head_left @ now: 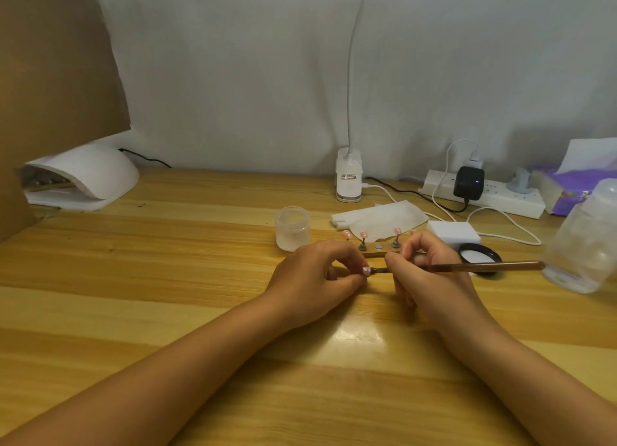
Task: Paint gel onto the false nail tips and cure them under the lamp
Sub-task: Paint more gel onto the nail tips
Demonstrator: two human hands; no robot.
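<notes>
Nearest, just in front of the stand, the left hand pinches one pink nail tip between thumb and forefinger, with the other fingers curled under. Beside it, also in front of the stand, the right hand holds the brush like a pen. Its fingers are closed tight near the bristle end, and the handle runs off to the stand's right. The bristles touch the held tip, so the step in hand looks to be laying gel on this one tip.

On the stand itself the other tips sit up on their pegs, and one spot in the middle is bare. Whether they are coated is too small to tell. Just left of the stand is a frosted jar; just behind it lies a folded tissue.

Far to the stand's left, at the back of the table, sits the curing lamp.

The next move, as I judge it, calls for a thin, even stroke kept off the pinching fingers. The tip would then go back on the bare spot, and after that comes a long carry leftward to the lamp.
</notes>
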